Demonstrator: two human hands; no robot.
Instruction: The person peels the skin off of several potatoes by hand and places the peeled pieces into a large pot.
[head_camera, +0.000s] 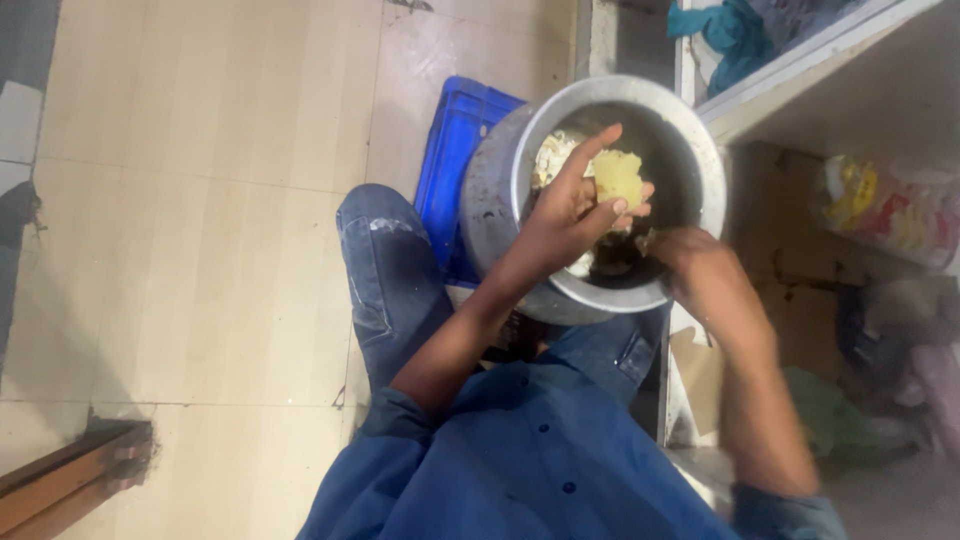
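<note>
Holding a pale yellow peeled piece (617, 175) over the metal pot (700, 150), our left hand (575, 215) pinches it closed-fingered so scraps fall inside, while our right hand's (700, 265) grip we cannot tell.

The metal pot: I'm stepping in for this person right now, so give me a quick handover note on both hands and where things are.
Left hand: over the mouth of the metal pot, fingers closed on a pale yellow peeled piece.
Right hand: at the pot's near rim, beside the left hand; whether it holds anything is too blurred to tell.
Pot: tilted on the person's lap, next to a blue crate on the tiled floor.
Done: some pale pieces already lie inside the pot.
Left: the piece in the left hand is not yet put down; how much more remains cannot be seen.
</note>
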